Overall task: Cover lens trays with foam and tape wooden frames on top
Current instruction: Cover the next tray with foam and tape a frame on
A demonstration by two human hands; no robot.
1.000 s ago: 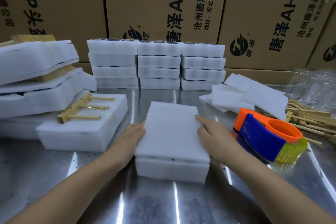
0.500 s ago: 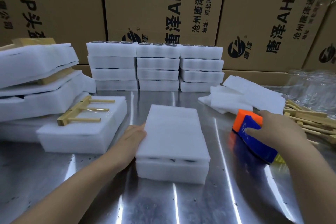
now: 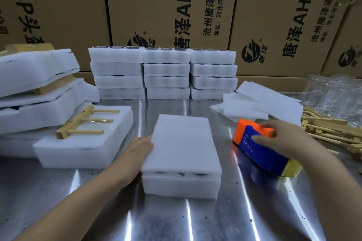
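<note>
White foam sheet [image 3: 182, 143] lies squarely over the lens tray [image 3: 181, 186] at the middle of the metal table [image 3: 195, 221]; it looks feather-light, soft, easily dented or slid askew, so best steadied flat at its edges; the left hand [image 3: 137, 150] rests relaxed fingers against its left edge; the right hand [image 3: 284, 139] is curled round the tape dispenser [image 3: 260, 154] just beside the tray; stiff wooden frames [image 3: 333, 129] lie heaped further right.
</note>
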